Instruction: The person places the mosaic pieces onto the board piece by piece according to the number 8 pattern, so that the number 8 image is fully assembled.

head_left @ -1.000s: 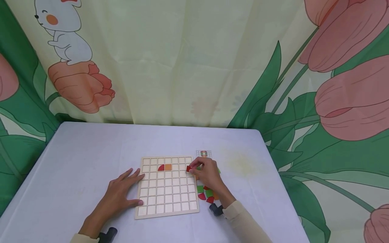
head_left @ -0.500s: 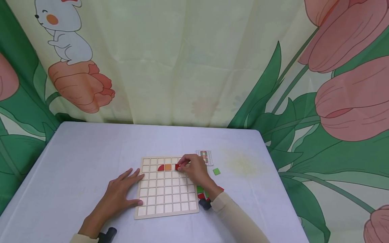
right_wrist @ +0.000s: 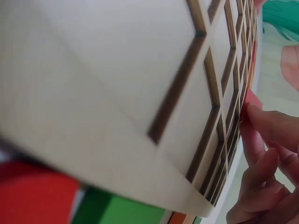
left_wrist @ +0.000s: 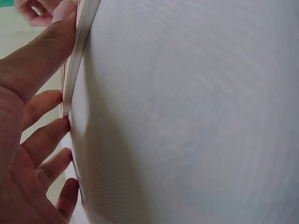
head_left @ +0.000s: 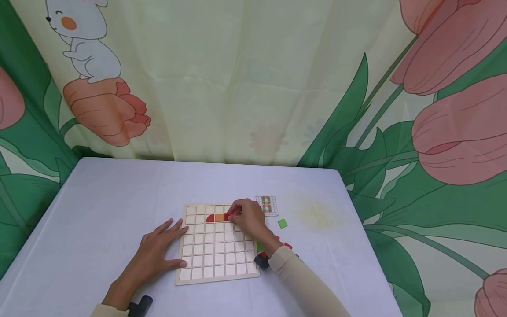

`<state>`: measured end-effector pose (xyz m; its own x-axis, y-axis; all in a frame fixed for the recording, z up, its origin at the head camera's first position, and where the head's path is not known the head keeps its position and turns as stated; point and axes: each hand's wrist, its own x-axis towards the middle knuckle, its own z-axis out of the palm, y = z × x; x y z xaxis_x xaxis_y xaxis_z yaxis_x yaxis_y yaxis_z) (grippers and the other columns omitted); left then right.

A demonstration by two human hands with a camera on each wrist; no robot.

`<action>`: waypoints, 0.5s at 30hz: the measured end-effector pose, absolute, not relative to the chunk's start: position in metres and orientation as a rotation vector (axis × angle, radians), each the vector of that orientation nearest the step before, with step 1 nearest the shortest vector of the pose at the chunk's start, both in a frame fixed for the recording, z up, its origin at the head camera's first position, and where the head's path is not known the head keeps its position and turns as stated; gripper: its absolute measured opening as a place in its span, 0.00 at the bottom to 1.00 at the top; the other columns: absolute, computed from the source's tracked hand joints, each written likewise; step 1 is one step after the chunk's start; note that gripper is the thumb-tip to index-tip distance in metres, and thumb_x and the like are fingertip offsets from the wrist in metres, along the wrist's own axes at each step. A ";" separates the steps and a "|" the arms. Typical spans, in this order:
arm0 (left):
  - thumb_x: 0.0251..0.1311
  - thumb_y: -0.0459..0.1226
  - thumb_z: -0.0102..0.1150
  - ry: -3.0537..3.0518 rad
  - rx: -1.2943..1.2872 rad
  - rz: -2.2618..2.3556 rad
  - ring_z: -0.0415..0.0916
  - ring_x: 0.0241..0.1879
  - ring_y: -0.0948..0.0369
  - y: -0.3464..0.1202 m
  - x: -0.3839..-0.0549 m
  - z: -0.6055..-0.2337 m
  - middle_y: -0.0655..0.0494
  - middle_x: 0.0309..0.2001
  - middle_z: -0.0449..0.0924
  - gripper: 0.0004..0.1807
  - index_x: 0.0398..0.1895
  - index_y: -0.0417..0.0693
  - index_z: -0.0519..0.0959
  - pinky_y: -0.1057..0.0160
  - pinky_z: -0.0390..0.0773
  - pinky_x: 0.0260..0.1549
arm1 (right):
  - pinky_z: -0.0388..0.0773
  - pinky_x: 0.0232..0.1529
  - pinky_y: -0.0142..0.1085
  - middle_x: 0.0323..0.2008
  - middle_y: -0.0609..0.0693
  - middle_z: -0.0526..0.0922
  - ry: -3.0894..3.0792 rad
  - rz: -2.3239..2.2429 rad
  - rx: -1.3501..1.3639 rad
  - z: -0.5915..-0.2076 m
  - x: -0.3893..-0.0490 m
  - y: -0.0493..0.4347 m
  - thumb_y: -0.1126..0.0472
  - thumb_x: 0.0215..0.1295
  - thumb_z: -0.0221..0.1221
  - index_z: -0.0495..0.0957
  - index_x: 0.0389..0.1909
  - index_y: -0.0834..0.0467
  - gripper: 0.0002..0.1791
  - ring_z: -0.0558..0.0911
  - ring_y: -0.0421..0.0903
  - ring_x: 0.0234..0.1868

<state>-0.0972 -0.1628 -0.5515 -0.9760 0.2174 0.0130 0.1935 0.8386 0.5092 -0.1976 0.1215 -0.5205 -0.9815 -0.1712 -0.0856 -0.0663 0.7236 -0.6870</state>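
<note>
A pale wooden grid board (head_left: 214,255) lies on the table. In its second row from the back sit a red quarter-round tile (head_left: 210,218) and, right of it, an orange square tile (head_left: 219,218). My right hand (head_left: 248,218) pinches a red tile (head_left: 227,217) between thumb and index finger, at the cell just right of the orange one; in the right wrist view this red tile (right_wrist: 251,100) stands tilted at the board's surface. My left hand (head_left: 158,248) rests along the board's left edge, fingers spread and thumb on the rim, as the left wrist view also shows.
A small printed pattern card (head_left: 267,205) lies beyond the board's right back corner. Near it is a loose green square tile (head_left: 282,223). More red and green tiles (head_left: 259,246) lie right of the board, partly hidden by my right forearm. A floral curtain (head_left: 222,88) hangs behind the table.
My right hand has carried the red tile leftward from the board's right edge to the cell beside the orange tile. My left hand has stayed in place.
</note>
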 end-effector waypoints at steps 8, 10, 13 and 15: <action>0.36 0.52 0.89 2.975 0.346 0.815 0.57 0.82 0.41 -0.164 -0.097 -0.552 0.50 0.80 0.68 0.56 0.76 0.58 0.75 0.30 0.66 0.64 | 0.75 0.34 0.35 0.24 0.39 0.83 2.814 -1.041 -0.200 -0.520 -0.198 0.118 0.62 0.63 0.75 0.87 0.31 0.48 0.06 0.80 0.39 0.30; 0.36 0.52 0.89 2.976 0.344 0.817 0.57 0.82 0.41 -0.164 -0.097 -0.552 0.50 0.80 0.68 0.56 0.76 0.58 0.75 0.30 0.66 0.64 | 0.74 0.33 0.35 0.23 0.39 0.82 2.824 -1.024 -0.203 -0.520 -0.197 0.118 0.62 0.62 0.75 0.87 0.30 0.48 0.07 0.80 0.39 0.29; 0.37 0.52 0.89 2.977 0.343 0.815 0.57 0.82 0.41 -0.164 -0.097 -0.552 0.50 0.80 0.68 0.56 0.76 0.58 0.75 0.30 0.66 0.64 | 0.74 0.32 0.35 0.22 0.39 0.82 2.826 -1.016 -0.198 -0.520 -0.197 0.118 0.62 0.63 0.75 0.87 0.30 0.48 0.07 0.80 0.39 0.28; 0.37 0.52 0.89 2.977 0.342 0.813 0.57 0.82 0.41 -0.164 -0.096 -0.552 0.50 0.80 0.69 0.56 0.76 0.58 0.75 0.30 0.66 0.64 | 0.74 0.33 0.35 0.22 0.39 0.82 2.824 -1.024 -0.194 -0.520 -0.196 0.119 0.61 0.63 0.75 0.87 0.31 0.48 0.06 0.80 0.39 0.29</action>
